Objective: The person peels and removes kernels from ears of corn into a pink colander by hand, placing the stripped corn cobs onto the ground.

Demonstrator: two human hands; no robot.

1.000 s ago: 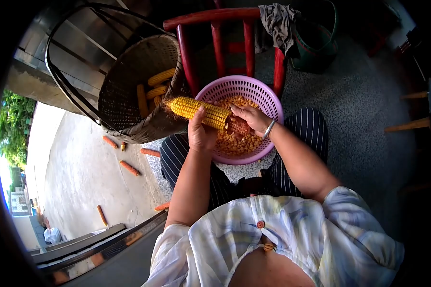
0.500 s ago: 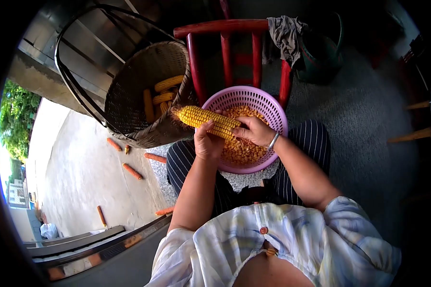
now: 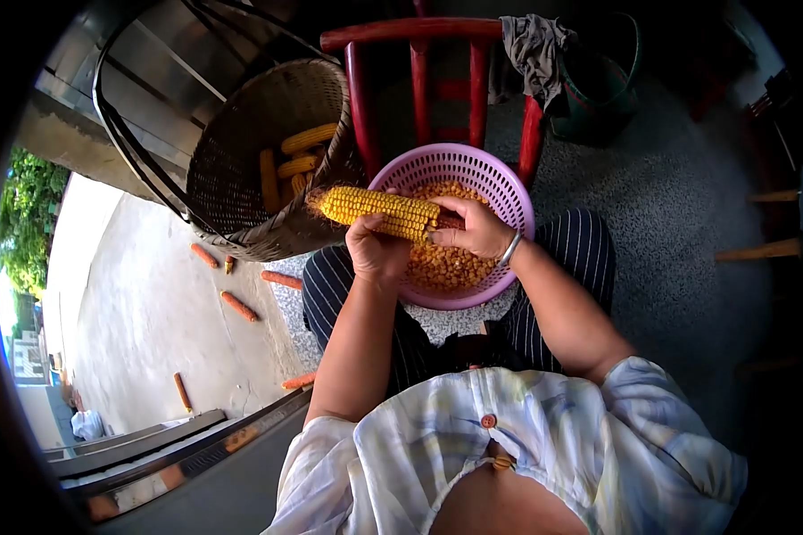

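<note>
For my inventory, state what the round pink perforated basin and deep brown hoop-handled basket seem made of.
Round pink basin: probably moulded plastic, smooth, slightly glossy, judging by its even slots. Deep brown basket: likely bamboo or wicker, matte; interlaced strips show.

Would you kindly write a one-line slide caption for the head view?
Left hand and right hand grip a partly shelled corn ear over a pink basin of kernels, beside a woven basket.

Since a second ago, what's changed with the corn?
The right hand has shifted its grip on the ear of corn, hiding more of its stripped end. The left hand still holds it; the purple colander and wicker basket stayed put.
</note>
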